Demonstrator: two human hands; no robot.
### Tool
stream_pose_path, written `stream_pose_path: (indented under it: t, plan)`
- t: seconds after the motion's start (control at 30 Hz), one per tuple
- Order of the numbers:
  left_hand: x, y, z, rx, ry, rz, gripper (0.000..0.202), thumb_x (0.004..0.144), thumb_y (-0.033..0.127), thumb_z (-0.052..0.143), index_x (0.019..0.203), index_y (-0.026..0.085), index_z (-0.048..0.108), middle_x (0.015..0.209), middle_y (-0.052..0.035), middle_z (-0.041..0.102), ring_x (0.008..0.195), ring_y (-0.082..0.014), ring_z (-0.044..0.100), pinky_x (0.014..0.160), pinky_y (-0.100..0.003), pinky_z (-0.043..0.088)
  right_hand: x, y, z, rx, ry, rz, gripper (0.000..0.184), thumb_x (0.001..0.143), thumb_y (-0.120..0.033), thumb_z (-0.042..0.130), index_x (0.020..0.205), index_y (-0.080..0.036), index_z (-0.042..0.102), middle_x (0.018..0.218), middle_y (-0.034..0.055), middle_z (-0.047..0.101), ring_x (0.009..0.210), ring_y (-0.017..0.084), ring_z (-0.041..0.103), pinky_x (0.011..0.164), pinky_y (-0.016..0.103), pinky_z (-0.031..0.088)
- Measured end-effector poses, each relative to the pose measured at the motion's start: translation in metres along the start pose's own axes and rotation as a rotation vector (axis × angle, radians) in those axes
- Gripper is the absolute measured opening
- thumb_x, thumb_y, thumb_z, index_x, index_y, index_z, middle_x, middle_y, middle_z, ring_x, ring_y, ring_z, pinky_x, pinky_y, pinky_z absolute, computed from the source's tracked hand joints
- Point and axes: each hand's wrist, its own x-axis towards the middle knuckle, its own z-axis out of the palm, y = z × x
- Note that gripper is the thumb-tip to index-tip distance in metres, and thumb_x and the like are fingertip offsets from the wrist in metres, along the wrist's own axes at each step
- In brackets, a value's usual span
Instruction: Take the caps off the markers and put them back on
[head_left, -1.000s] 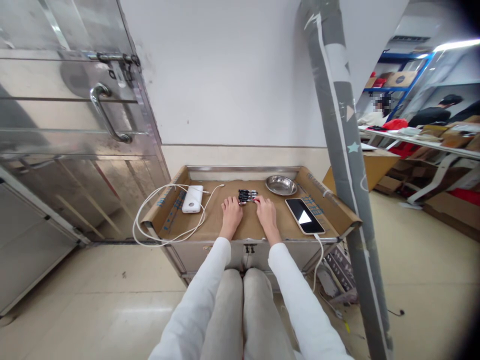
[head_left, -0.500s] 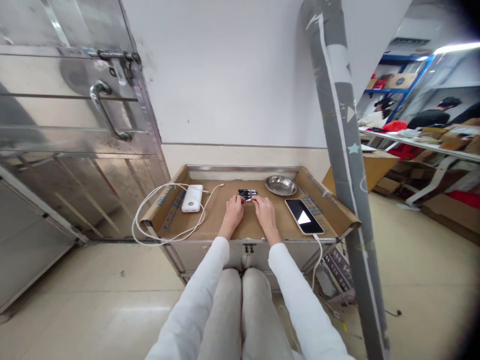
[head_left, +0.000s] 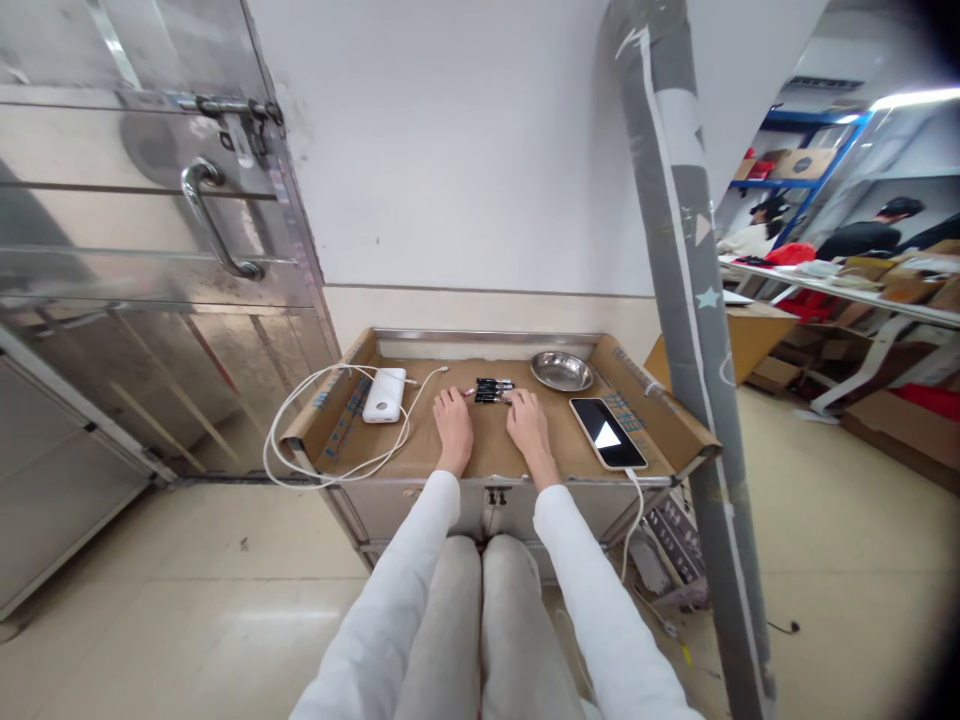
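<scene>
Several small black pens (head_left: 493,391) lie in a tight row on the cardboard-lined top of a steel cart (head_left: 487,340). My right hand (head_left: 528,426) lies palm down just right of them, its fingers stretched out and its fingertips touching the right end of the row. My left hand (head_left: 454,420) rests flat on the cardboard a little left of the pens, fingers extended, holding nothing. White sleeves cover both my forearms, and my knees sit against the cart's front.
A steel bowl (head_left: 562,371) stands behind and right of the pens. A phone (head_left: 607,432) on a cable lies at the right, a white power bank (head_left: 384,396) with a looped white cable (head_left: 300,430) at the left. A grey padded pillar (head_left: 686,300) rises to the right. A steel door (head_left: 150,200) stands at the left, and people work in the far background.
Half a second ago both hands met at the front of the pens. My left hand has since slid left, away from them, and lies flat. My right hand has stayed beside the row.
</scene>
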Motion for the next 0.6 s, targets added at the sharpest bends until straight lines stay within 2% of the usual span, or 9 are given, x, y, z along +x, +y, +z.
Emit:
stream_pose_path:
  t: [0.1, 0.3, 0.47, 0.53, 0.6]
  plan:
    - [0.000, 0.000, 0.001, 0.036, -0.014, -0.026, 0.032, 0.092, 0.009, 0.023, 0.103, 0.008, 0.052, 0.104, -0.0180, 0.054, 0.101, -0.0267, 0.050, 0.087, -0.039, 0.039, -0.001, 0.001, 0.000, -0.068, -0.006, 0.047, 0.032, 0.082, -0.007, 0.038, 0.100, -0.016, 0.063, 0.103, 0.0102, 0.059, 0.099, 0.022, 0.048, 0.092, 0.034, 0.039]
    - [0.003, -0.001, 0.008, 0.077, 0.009, 0.042, 0.034, 0.089, 0.003, 0.021, 0.100, 0.007, 0.053, 0.101, -0.0167, 0.054, 0.100, -0.0246, 0.051, 0.089, -0.038, 0.040, -0.003, 0.001, 0.003, -0.134, -0.054, 0.074, 0.030, 0.083, -0.007, 0.040, 0.099, -0.017, 0.063, 0.099, 0.0104, 0.059, 0.096, 0.023, 0.048, 0.087, 0.033, 0.039]
    - [0.006, -0.003, 0.015, 0.064, 0.061, 0.082, 0.030, 0.089, 0.004, 0.025, 0.099, 0.008, 0.053, 0.099, -0.0159, 0.055, 0.099, -0.0245, 0.052, 0.088, -0.038, 0.042, -0.002, 0.006, 0.009, -0.092, -0.068, 0.041, 0.027, 0.084, -0.007, 0.039, 0.097, -0.016, 0.061, 0.096, 0.0098, 0.059, 0.095, 0.022, 0.048, 0.087, 0.033, 0.039]
    - [0.007, -0.003, 0.017, 0.069, 0.058, 0.136, 0.028, 0.088, 0.004, 0.027, 0.098, 0.007, 0.054, 0.098, -0.0161, 0.055, 0.098, -0.0253, 0.052, 0.089, -0.039, 0.042, -0.002, 0.008, 0.011, -0.058, -0.046, 0.036, 0.028, 0.083, -0.005, 0.038, 0.098, -0.015, 0.059, 0.098, 0.0098, 0.058, 0.096, 0.021, 0.048, 0.088, 0.033, 0.039]
    - [0.008, -0.003, 0.019, 0.034, 0.015, 0.246, 0.026, 0.087, 0.003, 0.030, 0.098, 0.008, 0.053, 0.097, -0.0155, 0.055, 0.098, -0.0250, 0.052, 0.089, -0.040, 0.042, -0.001, 0.009, 0.014, -0.047, -0.022, 0.042, 0.027, 0.082, -0.004, 0.038, 0.098, -0.014, 0.058, 0.098, 0.0101, 0.058, 0.096, 0.021, 0.048, 0.088, 0.032, 0.039]
